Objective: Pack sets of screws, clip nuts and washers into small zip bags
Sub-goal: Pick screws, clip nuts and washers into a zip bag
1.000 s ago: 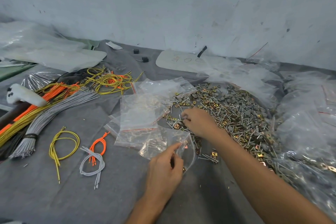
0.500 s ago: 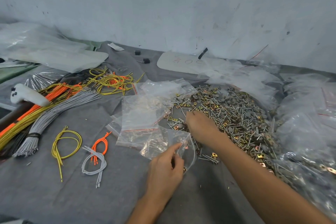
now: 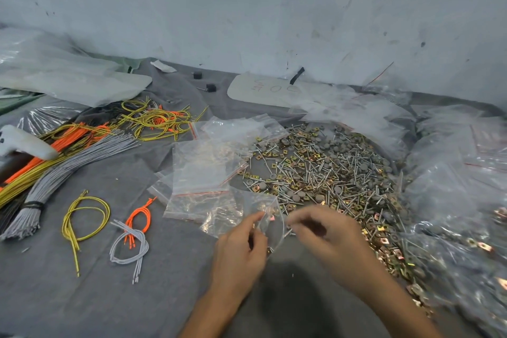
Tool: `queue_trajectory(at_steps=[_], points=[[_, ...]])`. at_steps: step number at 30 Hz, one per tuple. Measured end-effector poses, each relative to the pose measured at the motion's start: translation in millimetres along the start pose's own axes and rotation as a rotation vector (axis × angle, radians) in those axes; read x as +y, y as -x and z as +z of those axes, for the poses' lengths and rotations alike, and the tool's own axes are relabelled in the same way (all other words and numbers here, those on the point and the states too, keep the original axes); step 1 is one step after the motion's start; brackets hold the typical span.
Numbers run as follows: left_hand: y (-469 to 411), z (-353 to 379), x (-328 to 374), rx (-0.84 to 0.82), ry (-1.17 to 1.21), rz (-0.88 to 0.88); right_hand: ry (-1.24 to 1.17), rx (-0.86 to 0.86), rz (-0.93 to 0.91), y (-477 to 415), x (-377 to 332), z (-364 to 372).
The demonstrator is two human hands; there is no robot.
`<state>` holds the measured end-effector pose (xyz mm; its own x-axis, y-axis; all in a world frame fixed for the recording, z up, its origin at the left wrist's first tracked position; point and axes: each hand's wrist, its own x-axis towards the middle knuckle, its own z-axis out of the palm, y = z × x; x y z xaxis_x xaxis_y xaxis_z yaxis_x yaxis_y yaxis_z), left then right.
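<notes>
While the left hand (image 3: 241, 250) is pinching one lip of a small zip bag (image 3: 264, 210) between thumb and fingertips, holding its mouth open toward the right, the right hand (image 3: 329, 236) is hovering just beside that opening. The bag is sitting near the middle of the table (image 3: 82, 296), toward its near edge, with a few brassy pieces already showing through the film. The right grip is drawn narrow, fingertips close together at the bag's mouth, but the hand is blurred and I cannot tell whether it is carrying a screw or nothing at all.

The heap (image 3: 323, 170) of screws, clip nuts and washers is lying spread along the right side of the table, running from the near edge toward the far one. A stack of empty bags (image 3: 203, 170) is resting just left of the heap, and loose wire loops (image 3: 82, 217) are lying further toward the left edge.

The bag is likely handling as thin, limp and slippery film, light enough to collapse shut if released, so it is best held at the stiffer zip strip along the mouth. The hardware is small, hard and pointed in the case of the screws. Each piece is asking for a fingertip pinch, and the screws could be snagging or piercing the film if they are pushed in point first.
</notes>
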<state>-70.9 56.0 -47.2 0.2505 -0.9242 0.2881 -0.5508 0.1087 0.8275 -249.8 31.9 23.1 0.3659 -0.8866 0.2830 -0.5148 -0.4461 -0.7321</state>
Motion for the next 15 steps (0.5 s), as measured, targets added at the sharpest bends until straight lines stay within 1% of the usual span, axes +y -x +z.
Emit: queue_trajectory(at_steps=[4, 7, 8, 10, 12, 13, 14, 15], points=[[1, 0, -1, -0.021, -0.006, 0.002, 0.191, 0.005, -0.103, 11, -2, 19], [1, -1, -1, -0.019, -0.002, 0.0, 0.304, -0.03, -0.116, 8, -4, 27], [1, -1, 0, -0.02, 0.003, -0.004, 0.316, -0.031, -0.131, 5, -4, 27], [1, -1, 0, -0.016, 0.017, -0.014, 0.254, 0.046, -0.158, -6, -6, 22], [0, 0, 1, -0.004, 0.034, -0.025, 0.155, 0.179, -0.131, -26, -3, 14], [-1, 0, 1, -0.001, 0.04, -0.027, 0.155, 0.215, -0.092, -41, 1, 9], [0, 1, 1, 0.001, 0.041, -0.024, 0.2, 0.203, -0.036, -57, 8, 7], [0, 1, 1, 0.003, 0.039, -0.021, 0.272, 0.146, 0.026, -75, 15, 6]])
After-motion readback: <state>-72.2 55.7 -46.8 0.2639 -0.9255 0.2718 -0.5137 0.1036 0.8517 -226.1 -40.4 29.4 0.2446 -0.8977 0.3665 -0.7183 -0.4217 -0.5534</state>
